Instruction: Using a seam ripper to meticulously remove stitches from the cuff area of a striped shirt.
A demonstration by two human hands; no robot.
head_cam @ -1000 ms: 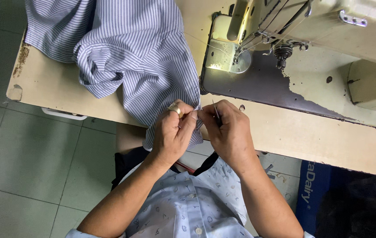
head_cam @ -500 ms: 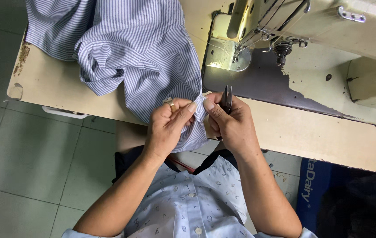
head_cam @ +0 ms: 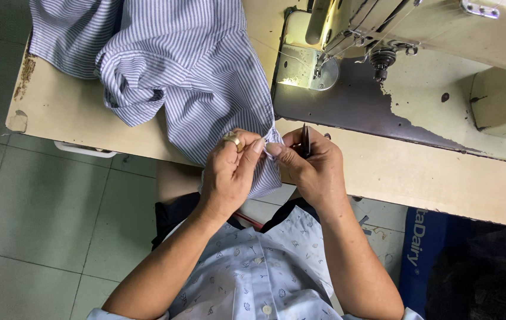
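Nearest to me, my pale blue printed button-front shirt [head_cam: 253,278] fills the bottom of the view; both forearms reach forward from it to the table edge.

My left hand [head_cam: 229,175], gold ring [head_cam: 233,140] on one finger, is closed in a pinch on the hanging edge of the blue-and-white striped cotton garment [head_cam: 205,77]; thumb and fingertips clamp the cloth just over the near lip of the table. My right hand [head_cam: 312,169] meets it, fingertips touching the same bit of edge and closed on it too; it also carries a small dark metal tool [head_cam: 304,139], thread snips I judge, upright against the palm, blades not clearly visible.

The garment's pinched corner hangs off the worn beige wooden sewing table [head_cam: 407,172]; the rest lies bunched on the tabletop to the left and runs out of the top of the frame.

Further back, right, sits the cream industrial sewing machine [head_cam: 431,35] on its chipped dark grey bed [head_cam: 348,112]; its lamp lights the needle area; no cloth is under the foot. A grey tiled floor [head_cam: 39,225] lies left, below the table.

Progress, as a judgement: cloth is off the machine, so this looks like hand work on one edge spot, thread trimming or picking; nothing shows that spot as finished; the bunched remainder looks unhandled.
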